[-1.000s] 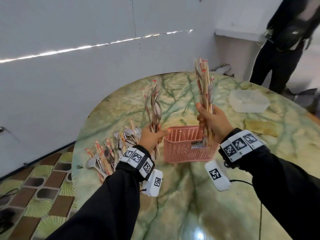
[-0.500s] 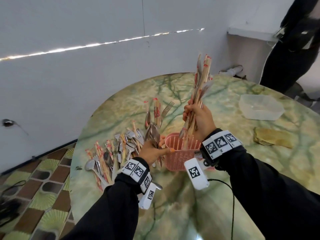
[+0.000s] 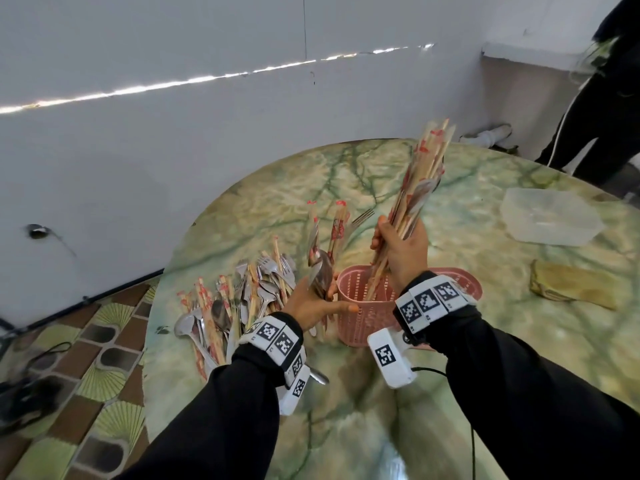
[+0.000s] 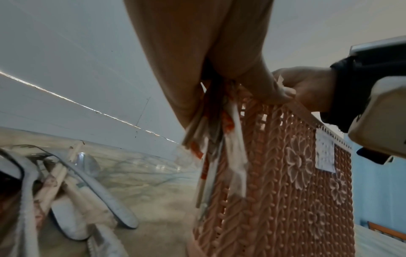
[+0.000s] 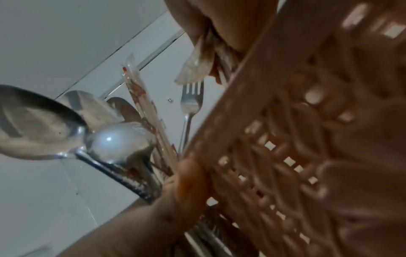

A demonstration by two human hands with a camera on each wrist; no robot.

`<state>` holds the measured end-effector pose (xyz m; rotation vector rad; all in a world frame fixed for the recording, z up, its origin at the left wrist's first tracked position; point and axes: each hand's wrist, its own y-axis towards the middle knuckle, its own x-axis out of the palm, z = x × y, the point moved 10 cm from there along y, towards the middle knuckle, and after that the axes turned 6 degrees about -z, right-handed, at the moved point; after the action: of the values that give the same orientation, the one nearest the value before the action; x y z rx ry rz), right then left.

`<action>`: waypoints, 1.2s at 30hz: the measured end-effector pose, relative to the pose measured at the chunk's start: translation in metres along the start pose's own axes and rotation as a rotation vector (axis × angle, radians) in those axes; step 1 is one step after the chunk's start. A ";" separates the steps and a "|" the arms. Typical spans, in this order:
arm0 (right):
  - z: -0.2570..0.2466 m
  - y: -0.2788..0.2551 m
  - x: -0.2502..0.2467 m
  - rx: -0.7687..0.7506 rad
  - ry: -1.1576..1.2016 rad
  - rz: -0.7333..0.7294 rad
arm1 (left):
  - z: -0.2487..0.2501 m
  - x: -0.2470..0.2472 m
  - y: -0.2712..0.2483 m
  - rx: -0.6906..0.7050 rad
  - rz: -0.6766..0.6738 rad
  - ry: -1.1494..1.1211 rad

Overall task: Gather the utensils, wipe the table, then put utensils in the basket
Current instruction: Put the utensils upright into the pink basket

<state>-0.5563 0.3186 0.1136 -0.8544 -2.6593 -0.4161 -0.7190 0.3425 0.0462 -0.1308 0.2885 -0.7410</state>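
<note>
A pink plastic basket [image 3: 358, 329] stands on the green marbled table [image 3: 519, 341]. My right hand [image 3: 400, 249] grips a tall bundle of wrapped chopsticks [image 3: 420, 181]; the bundle's lower ends reach down into the basket's left part. My left hand [image 3: 317, 301] holds a mixed bunch of spoons, a fork and wrapped chopsticks [image 3: 323, 251] upright, just left of the basket. In the left wrist view the basket wall [image 4: 285, 191] fills the right side. The right wrist view shows the spoons [image 5: 118, 140] and the fork [image 5: 191, 102] of the left bunch beside the basket [image 5: 285, 139].
A heap of spoons, forks and wrapped chopsticks [image 3: 239, 303] lies at the table's left edge. A clear plastic container [image 3: 550, 216] and a yellowish cloth [image 3: 571, 284] lie at the right. A white wall runs behind, and a person in black [image 3: 602, 98] stands at the far right.
My right hand swung its chopstick bundle left and down, so its lower ends went into the basket's left part. My left hand sank with its bunch toward the basket's left side.
</note>
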 end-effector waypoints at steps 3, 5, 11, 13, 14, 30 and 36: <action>-0.003 -0.009 0.010 -0.037 -0.179 -0.098 | 0.000 -0.001 0.001 0.012 -0.008 0.000; -0.001 -0.019 0.017 -0.034 -0.290 -0.184 | -0.001 0.000 0.002 0.017 -0.012 0.009; 0.008 -0.026 0.023 0.079 -0.339 -0.253 | 0.003 0.001 -0.003 0.044 -0.021 0.003; 0.015 -0.024 0.019 0.142 -0.283 -0.216 | 0.006 0.001 -0.003 0.051 -0.022 0.016; 0.018 -0.022 0.017 0.170 -0.240 -0.196 | 0.007 0.001 -0.004 0.050 -0.024 0.021; 0.018 -0.033 0.025 0.147 -0.456 -0.582 | 0.015 0.000 -0.010 0.067 0.000 0.030; 0.019 -0.033 0.016 0.195 -0.473 -0.629 | 0.017 0.001 -0.011 0.077 -0.019 0.027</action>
<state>-0.5928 0.3077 0.0970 -0.0276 -3.3106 -0.0837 -0.7203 0.3338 0.0651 -0.0511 0.2844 -0.7721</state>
